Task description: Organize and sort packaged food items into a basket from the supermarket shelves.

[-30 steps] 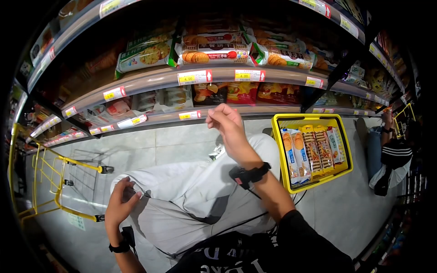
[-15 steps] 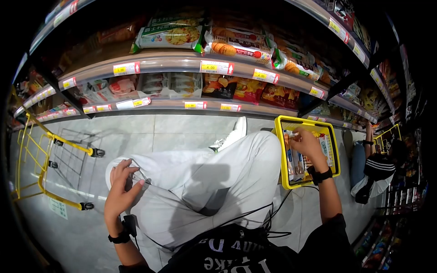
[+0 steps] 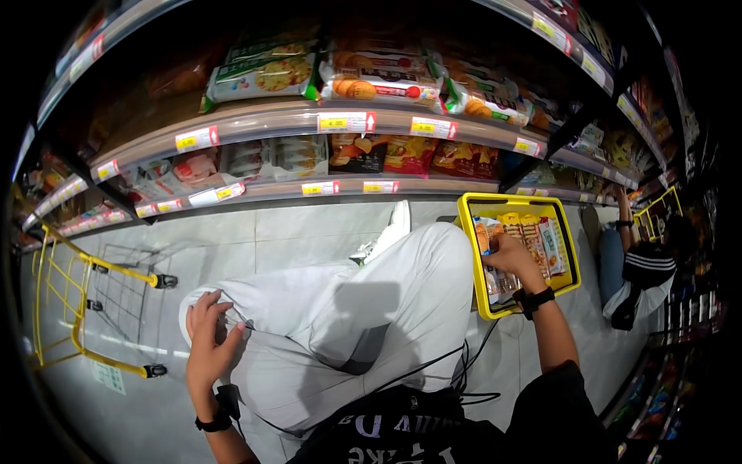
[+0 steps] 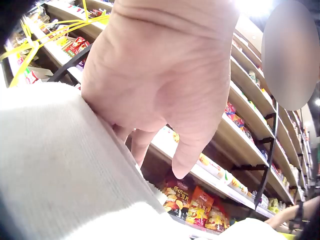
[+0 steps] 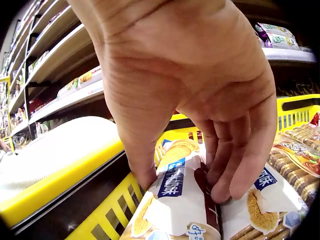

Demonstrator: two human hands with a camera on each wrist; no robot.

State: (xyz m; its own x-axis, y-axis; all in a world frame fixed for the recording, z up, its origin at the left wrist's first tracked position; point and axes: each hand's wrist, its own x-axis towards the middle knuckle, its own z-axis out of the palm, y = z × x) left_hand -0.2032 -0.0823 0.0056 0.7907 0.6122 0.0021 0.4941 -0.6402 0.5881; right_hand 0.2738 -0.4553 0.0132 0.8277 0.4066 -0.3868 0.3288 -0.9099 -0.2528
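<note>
A yellow shopping basket (image 3: 573, 251) stands on the floor beside the right knee, with several packets of biscuits inside. My right hand (image 3: 516, 259) reaches into its left side. In the right wrist view, thumb and fingers (image 5: 235, 165) straddle a white biscuit packet (image 5: 175, 192) with a blue label, gripping it by its two sides. A second white packet (image 5: 262, 205) lies right beside it, and brown striped packets (image 5: 295, 160) lie farther right. Over the left knee rests my left hand (image 3: 210, 340), fingers loosely bent and holding nothing.
Ahead run shelves (image 3: 270, 116) of packaged biscuits and snacks with price tags. A yellow cart (image 3: 77, 309) stands at the left. Another person (image 3: 645, 271) is beyond the basket at the right. Black cables (image 3: 456, 371) trail by the right thigh.
My right hand has moved from in front of the shelf, rightward and down into the basket, and now grips a biscuit packet. The left hand stays on the knee.
</note>
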